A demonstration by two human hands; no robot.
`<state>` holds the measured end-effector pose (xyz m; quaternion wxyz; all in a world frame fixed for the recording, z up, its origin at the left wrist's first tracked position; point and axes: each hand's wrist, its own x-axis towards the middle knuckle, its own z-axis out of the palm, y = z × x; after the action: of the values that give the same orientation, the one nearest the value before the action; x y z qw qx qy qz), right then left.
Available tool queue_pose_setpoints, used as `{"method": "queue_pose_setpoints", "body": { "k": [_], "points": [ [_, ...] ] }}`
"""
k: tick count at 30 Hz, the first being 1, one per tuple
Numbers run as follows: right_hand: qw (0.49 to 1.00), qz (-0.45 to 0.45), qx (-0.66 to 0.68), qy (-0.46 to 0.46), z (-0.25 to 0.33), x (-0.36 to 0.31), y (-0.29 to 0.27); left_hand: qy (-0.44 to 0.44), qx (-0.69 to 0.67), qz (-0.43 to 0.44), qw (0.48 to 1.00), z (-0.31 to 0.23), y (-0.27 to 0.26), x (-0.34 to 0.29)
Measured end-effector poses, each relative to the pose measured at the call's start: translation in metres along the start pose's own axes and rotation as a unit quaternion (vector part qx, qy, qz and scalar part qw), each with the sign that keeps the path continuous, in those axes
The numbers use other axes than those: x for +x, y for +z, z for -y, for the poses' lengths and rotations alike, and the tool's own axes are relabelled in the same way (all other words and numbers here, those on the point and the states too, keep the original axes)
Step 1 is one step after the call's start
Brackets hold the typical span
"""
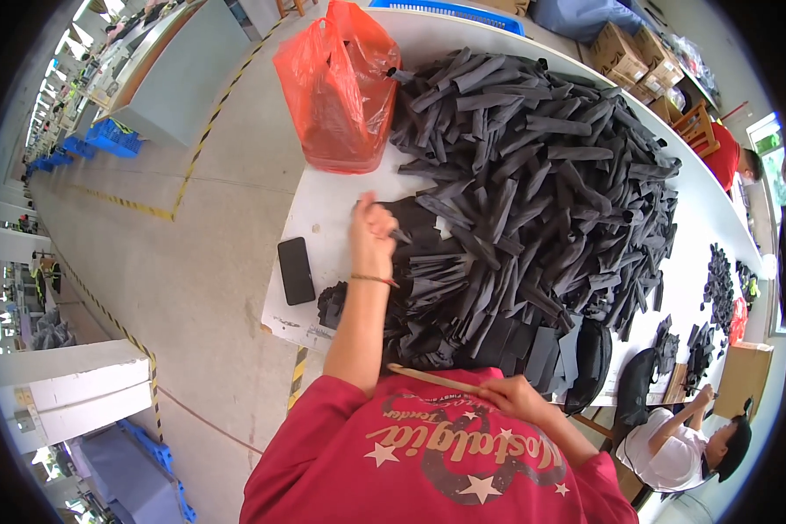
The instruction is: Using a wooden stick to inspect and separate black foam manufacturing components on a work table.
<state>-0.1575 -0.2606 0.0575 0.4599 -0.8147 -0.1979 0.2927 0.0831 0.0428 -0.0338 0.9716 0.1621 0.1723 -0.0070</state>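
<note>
My left hand (373, 229) is closed above the near left part of the table, beside a flat black fabric piece (413, 220). A small dark tip shows at its fingers, but what it belongs to is hard to make out. Close to my chest, my right hand (517, 397) grips one end of a thin wooden stick (432, 377), which points left. A big heap of black fabric tubes (550, 166) covers the table beyond my hands. Nearer to me lie a bunch of narrow black strips (438, 278) and several flat dark fabric pieces (543, 356).
A red plastic bag (341, 105) stands at the table's far left corner. By the left edge lies a black phone (296, 271). To the right, a person in white (668, 450) sits at the same white table (310, 196); another in red (723, 157) is farther back.
</note>
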Motion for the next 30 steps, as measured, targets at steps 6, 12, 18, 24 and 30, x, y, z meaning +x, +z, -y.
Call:
{"method": "queue_pose_setpoints", "body": {
  "k": [6, 12, 18, 24, 30],
  "points": [
    [0.947, -0.32, -0.015, -0.02, 0.009, 0.099, -0.027, -0.139, -0.016, -0.082, 0.987, 0.058, 0.025, -0.038],
    [0.969, -0.157, 0.074, -0.176, 0.023, 0.135, -0.02, -0.293, -0.154, -0.112, 0.937, 0.06, -0.018, -0.039],
    [0.909, -0.139, 0.383, 0.093, 0.046, 0.112, -0.043, -0.053, 0.115, 0.103, 0.987, 0.016, -0.026, -0.041],
    [0.893, -0.241, 0.375, 0.063, 0.018, 0.167, -0.07, -0.18, 0.552, 0.243, 0.777, 0.058, 0.047, -0.087],
    [0.782, -0.535, 0.318, -0.013, -0.004, 0.197, -0.186, -0.255, 0.58, 0.218, 0.742, 0.056, 0.019, -0.095]
  ]
}}
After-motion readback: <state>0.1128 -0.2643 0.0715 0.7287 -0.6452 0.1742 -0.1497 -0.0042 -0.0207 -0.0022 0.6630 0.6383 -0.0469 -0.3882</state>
